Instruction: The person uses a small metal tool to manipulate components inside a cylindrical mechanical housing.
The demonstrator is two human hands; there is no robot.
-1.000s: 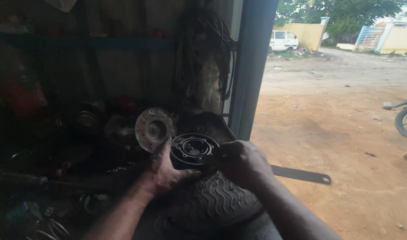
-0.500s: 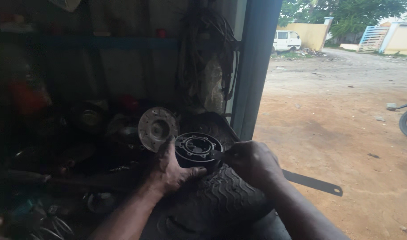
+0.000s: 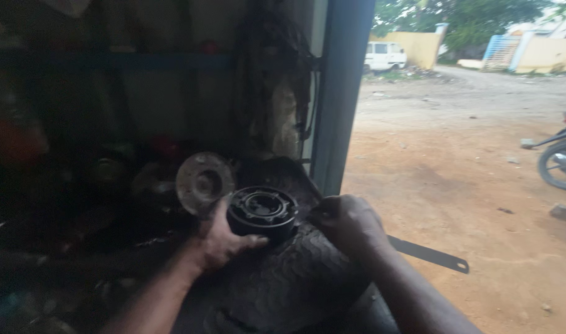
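Resting on top of a worn black rubber tyre [image 3: 295,278], a round black metal hub-like part with a ringed, recessed face [image 3: 262,212] sits at the middle of the view, just as it did a second ago; only the camera has drifted a little, so the work looks settled in one spot and the same careful step seems to be going on. The left hand [image 3: 224,238] wraps around the part's near side, thumb stretched along its lower edge and fingers curled behind it, steadying it against the tread. The right hand [image 3: 348,224] is closed into a loose fist just beside the part's right edge, seemingly gripping a thin tool whose tip points at the rim; the tool itself is too dark to make out. Behind the left hand a dull grey metal disc with a centre hole [image 3: 204,180] leans upright. A flat grey metal strip [image 3: 428,253] juts out from behind the right wrist over the sandy ground [image 3: 468,185]. A blue door post [image 3: 341,93] divides the dim workshop from the yard.
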